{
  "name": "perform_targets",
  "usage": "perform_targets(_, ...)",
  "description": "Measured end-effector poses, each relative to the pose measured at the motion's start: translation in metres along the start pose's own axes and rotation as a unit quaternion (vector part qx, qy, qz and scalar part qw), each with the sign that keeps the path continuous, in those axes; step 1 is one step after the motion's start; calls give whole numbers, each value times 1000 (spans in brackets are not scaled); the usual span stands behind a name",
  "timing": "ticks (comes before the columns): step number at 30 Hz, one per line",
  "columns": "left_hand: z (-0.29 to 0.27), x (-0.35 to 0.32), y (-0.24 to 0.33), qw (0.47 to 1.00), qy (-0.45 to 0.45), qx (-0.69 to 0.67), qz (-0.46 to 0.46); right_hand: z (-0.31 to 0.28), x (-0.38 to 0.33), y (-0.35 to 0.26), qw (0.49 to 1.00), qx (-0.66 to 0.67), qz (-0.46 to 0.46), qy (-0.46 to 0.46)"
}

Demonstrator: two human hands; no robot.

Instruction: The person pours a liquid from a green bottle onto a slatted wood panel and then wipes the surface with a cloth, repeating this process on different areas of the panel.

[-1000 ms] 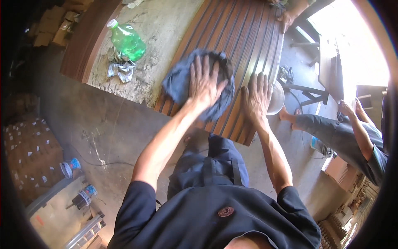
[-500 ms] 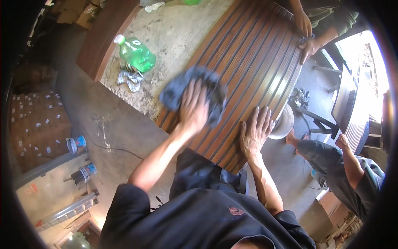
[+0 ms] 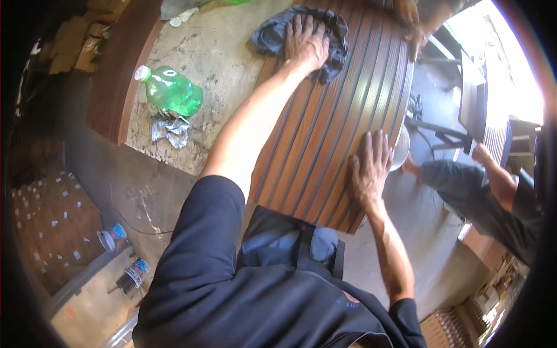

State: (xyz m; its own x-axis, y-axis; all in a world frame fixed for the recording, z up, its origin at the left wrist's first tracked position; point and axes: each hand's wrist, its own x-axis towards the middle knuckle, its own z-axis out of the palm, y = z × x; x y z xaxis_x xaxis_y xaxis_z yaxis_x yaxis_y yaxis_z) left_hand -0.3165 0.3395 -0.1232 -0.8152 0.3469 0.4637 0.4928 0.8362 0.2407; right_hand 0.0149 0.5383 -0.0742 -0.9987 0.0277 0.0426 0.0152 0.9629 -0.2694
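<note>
A dark grey-blue rag (image 3: 272, 36) is bunched on the far left part of a grooved brown slatted panel (image 3: 325, 124). My left hand (image 3: 306, 46) presses down on this rag, fingers spread and stretched over its top. Closer to me, my right hand (image 3: 371, 168) lies flat on the panel's right side, open and holding nothing. At the panel's far right end, another person's hands (image 3: 415, 37) touch its edge.
Left of the panel, a green plastic bottle (image 3: 174, 91) lies on a stained work surface (image 3: 223, 69), with crumpled foil (image 3: 170, 132) beside it. A brown board (image 3: 119, 98) borders that surface. Another person's leg (image 3: 455, 177) shows at right. Small buckets (image 3: 112, 236) stand at lower left.
My left hand has slid the rag away from me along the panel. My right hand has stayed on the panel's right side. The whole view has shifted somewhat.
</note>
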Motion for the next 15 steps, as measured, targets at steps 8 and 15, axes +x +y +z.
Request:
perform_targets(8,-166,-221,38,976,-158,-127,86,4,2,7,996,6,52,74)
perform_targets(15,-231,-310,52,952,-270,-117,82,19,-81,3,952,159,241,101)
